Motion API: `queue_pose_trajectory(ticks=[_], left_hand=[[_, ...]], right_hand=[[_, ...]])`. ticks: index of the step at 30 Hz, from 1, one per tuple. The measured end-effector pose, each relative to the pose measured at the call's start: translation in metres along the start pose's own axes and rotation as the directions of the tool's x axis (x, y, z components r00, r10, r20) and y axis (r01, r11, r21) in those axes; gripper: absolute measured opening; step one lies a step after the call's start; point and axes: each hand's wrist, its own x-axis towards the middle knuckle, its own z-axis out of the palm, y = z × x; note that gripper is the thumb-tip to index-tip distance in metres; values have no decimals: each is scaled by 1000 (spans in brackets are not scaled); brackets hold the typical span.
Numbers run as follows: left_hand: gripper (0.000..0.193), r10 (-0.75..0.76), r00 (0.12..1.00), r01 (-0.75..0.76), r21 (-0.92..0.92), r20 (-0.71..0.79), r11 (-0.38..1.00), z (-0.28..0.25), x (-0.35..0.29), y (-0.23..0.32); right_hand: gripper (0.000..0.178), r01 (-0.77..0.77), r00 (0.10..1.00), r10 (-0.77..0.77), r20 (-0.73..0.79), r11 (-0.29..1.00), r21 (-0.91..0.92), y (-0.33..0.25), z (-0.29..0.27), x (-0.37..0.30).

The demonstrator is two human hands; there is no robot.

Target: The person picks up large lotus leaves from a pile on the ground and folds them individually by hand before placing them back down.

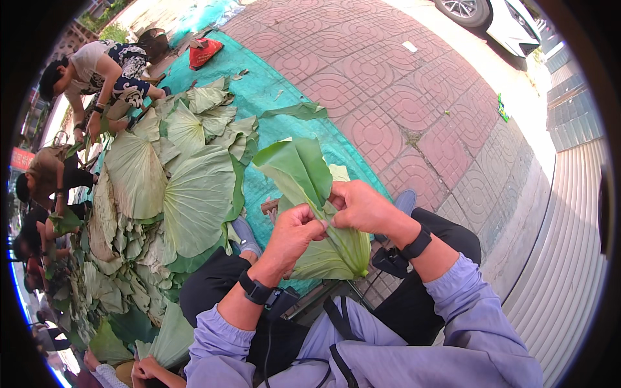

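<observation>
A green lotus leaf (297, 169), folded lengthwise, is held up in front of me between both hands. My left hand (294, 233) pinches its near edge with thumb and fingers. Close beside it, my right hand (362, 207) grips the same leaf a little higher, fingers curled in. The leaf's paler, veined lower part (336, 255) fans out below my hands, above my lap. Black straps with small boxes sit on both my wrists.
A large heap of lotus leaves (194, 194) spreads to my left on a turquoise sheet (259, 77). Several people (97, 77) work along its far side. A red bag (204, 53) lies at the back. Pink paving (362, 71), a white car (511, 26) and a ribbed shutter (563, 220) are to the right.
</observation>
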Motion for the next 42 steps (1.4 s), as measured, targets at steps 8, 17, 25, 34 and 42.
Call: queue_pose_trajectory(ticks=[8, 17, 25, 34, 42], left_hand=[[11, -20, 1000, 20, -17, -21, 1000, 3, 0, 0], [11, 0, 1000, -1, -49, -20, 999, 2, 0, -4], [12, -116, 993, 115, 43, 9, 992, 5, -3, -1], [13, -31, 1000, 31, -1, -3, 1000, 9, -2, 1], [14, -6, 1000, 6, 12, -6, 1000, 2, 2, -8]], right_hand=[[26, 10, 1000, -11, -20, 1000, -20, -3, 3, -2], [28, -3, 999, 5, -45, 999, 51, -6, 6, -3], [31, -30, 998, 38, -58, 990, 137, -5, 5, -2], [24, -3, 998, 17, -57, 971, 240, 8, 2, 4], [28, -31, 999, 31, 17, 1000, -1, 2, -3, 1]])
